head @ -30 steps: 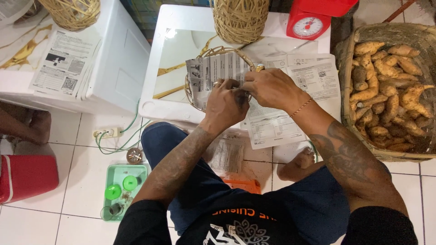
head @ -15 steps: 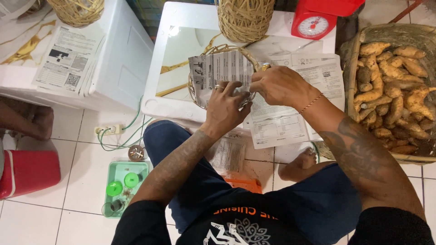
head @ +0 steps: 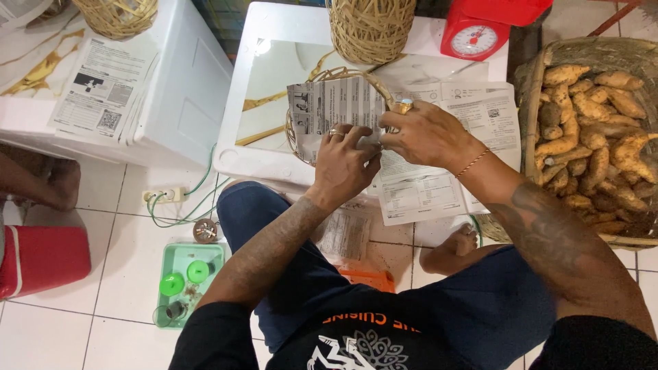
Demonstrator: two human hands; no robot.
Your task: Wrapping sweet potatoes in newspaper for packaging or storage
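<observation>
Both hands meeting over a low white counter (head: 274,164), fingers pinched on a sheet of newsprint (head: 332,103). Left hand (head: 346,164), ringed, clamping the paper's lower edge; right hand (head: 425,133) gripping the same edge just beside it. Thin, matte, creased sheet, lying inside a shallow round wicker basket (head: 384,85), covering most of it. More flat printed sheets (head: 473,116) spread beneath. Well right, a coarse woven basket (head: 531,103) heaped with knobbly orange tubers (head: 589,137). Behind, a red dial scale (head: 476,34).
</observation>
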